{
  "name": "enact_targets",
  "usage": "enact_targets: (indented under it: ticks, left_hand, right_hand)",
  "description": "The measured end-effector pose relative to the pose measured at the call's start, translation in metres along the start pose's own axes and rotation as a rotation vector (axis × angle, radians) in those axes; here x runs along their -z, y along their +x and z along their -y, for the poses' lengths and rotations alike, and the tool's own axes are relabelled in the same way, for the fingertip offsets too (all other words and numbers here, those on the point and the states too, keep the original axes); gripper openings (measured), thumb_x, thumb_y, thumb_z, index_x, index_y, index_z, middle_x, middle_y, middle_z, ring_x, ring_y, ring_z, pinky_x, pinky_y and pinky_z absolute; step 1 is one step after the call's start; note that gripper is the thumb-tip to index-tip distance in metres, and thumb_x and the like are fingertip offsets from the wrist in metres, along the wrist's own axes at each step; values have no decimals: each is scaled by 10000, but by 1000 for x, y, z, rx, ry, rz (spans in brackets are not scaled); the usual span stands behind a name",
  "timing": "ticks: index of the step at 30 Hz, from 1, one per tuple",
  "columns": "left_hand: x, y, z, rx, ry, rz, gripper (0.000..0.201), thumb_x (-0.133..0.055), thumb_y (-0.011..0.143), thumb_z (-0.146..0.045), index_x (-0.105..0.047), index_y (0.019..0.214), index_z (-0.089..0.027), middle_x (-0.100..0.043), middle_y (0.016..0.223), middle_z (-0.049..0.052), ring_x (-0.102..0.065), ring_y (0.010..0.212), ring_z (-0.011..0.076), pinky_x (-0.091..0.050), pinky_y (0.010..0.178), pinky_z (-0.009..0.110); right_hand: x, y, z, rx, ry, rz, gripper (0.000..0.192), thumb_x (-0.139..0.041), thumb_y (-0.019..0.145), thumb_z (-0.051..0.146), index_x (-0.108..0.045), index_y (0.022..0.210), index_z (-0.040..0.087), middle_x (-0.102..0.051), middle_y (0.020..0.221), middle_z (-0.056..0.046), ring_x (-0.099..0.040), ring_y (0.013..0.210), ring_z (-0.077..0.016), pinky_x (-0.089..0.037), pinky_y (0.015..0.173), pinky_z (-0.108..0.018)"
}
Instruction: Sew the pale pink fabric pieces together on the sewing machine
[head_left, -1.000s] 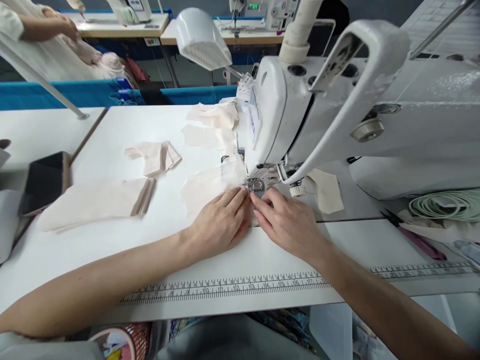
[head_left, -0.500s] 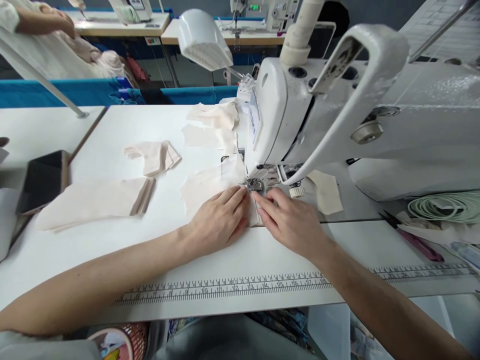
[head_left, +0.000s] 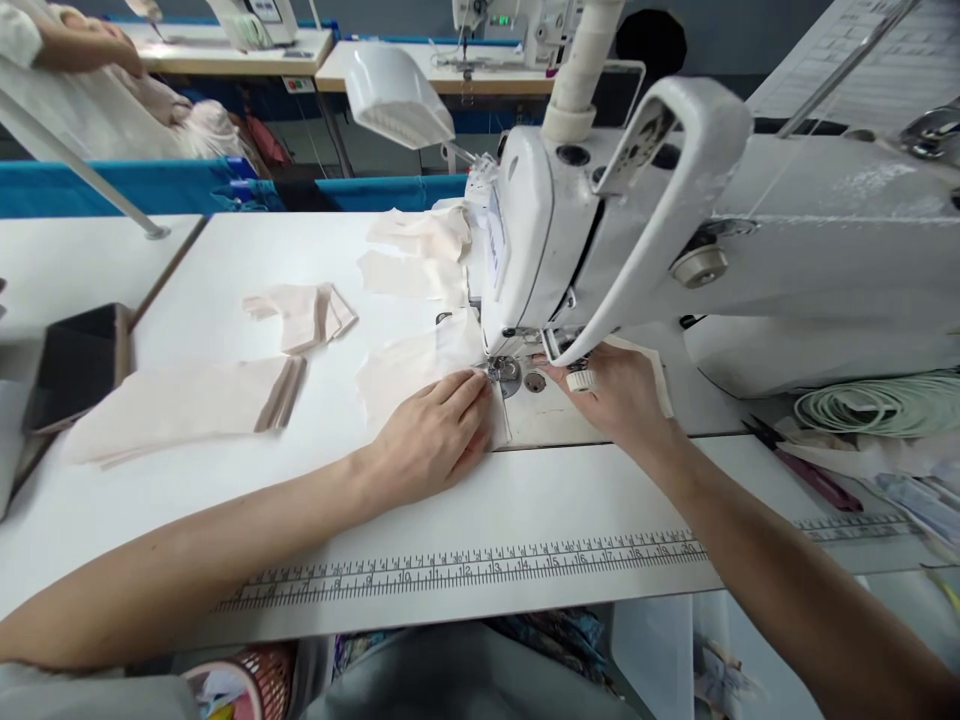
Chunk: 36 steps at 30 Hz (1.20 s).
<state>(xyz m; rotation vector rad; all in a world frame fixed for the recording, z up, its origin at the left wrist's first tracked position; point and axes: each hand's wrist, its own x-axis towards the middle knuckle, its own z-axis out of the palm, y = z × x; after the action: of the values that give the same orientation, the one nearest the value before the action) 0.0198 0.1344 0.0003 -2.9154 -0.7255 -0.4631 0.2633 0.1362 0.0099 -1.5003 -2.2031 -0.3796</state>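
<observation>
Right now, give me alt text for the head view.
The left hand presses pale fabric flat beside the presser foot of a white sewing machine, while the right hand reaches under its arm. Stacked fabric pieces lie left.

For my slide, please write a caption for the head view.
Left hand presses pale fabric at the sewing machine needle; right hand reaches behind it.
</observation>
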Motion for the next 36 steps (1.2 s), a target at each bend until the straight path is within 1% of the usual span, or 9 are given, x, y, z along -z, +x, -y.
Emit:
enact_targets:
  ticks: [5, 10, 15, 19, 23, 25, 27, 30, 36]
  left_hand:
    - [2, 0, 1, 3, -35, 13, 432, -456, 950, -261, -563, 1247, 35, -564, 1309, 253, -516, 1258, 339, -535, 991, 459]
    - [3, 0, -1, 4, -26, 16, 414, -459, 949, -266, -573, 1238, 7, -569, 1315, 235, -520, 1254, 331, -543, 981, 463]
    - [3, 1, 0, 7, -20, 26, 392, -437, 958, -257, -588, 1221, -9, -579, 1307, 224, -528, 1244, 326, -543, 968, 461]
    - [6, 1, -2, 12, 10, -2, 391, -442, 963, -278, -593, 1212, -16, -589, 1294, 217, -552, 1213, 323, -528, 971, 470]
    - [15, -2, -10, -7, 20, -40, 375, -477, 962, -332, -616, 1137, -31, -614, 1250, 210, -569, 1183, 320, -520, 959, 466]
    - [19, -5, -15, -29, -7, -67, 338, -517, 946, -343, -623, 1095, -59, -655, 1165, 174, -606, 1103, 295, -548, 885, 428]
    - [20, -6, -19, -48, -32, -84, 248, -539, 937, -295, -629, 1036, -85, -684, 1062, 131, -635, 1004, 256, -563, 803, 375]
    - [18, -7, -20, -67, -21, -91, 145, -520, 946, -197, -629, 980, -109, -696, 979, 88, -648, 932, 210, -561, 751, 321]
    - [14, -8, -17, -72, 5, -105, 144, -487, 948, -138, -630, 960, -139, -702, 980, 65, -653, 911, 182, -562, 720, 289]
  right_hand:
    - [-4, -4, 1, 7, 38, -56, 406, -399, 979, 271, -609, 649, 162, -584, 583, -28, -525, 535, -115, -264, 471, -240]
    - [-5, -3, 0, -1, 69, -34, 439, -366, 992, 308, -609, 652, 172, -575, 594, -25, -510, 535, -117, -257, 477, -252]
    - [-6, -5, -2, -21, 116, 0, 436, -408, 991, 383, -623, 676, 173, -594, 604, -29, -538, 569, -134, -284, 498, -260]
    - [5, -12, 3, 48, 290, 135, 361, -461, 981, 386, -665, 763, 183, -660, 703, -18, -570, 629, -130, -365, 562, -252]
    - [20, -17, 14, 170, 507, 307, 173, -509, 956, 246, -672, 939, 188, -689, 870, -9, -588, 704, -110, -414, 630, -234]
    - [24, -17, 18, 250, 513, 361, 171, -496, 954, 217, -662, 975, 182, -683, 952, -32, -597, 761, -125, -426, 656, -247]
    - [23, -17, 20, 325, 460, 390, 176, -485, 959, 221, -655, 981, 178, -672, 975, -49, -599, 802, -148, -429, 662, -264]
    - [19, -18, 20, 399, 400, 366, 183, -481, 967, 234, -650, 982, 169, -660, 950, -55, -599, 818, -165, -440, 672, -282]
    - [12, -24, 16, 426, 400, 257, 204, -478, 983, 262, -654, 1019, 165, -663, 981, -65, -602, 853, -169, -485, 740, -306]
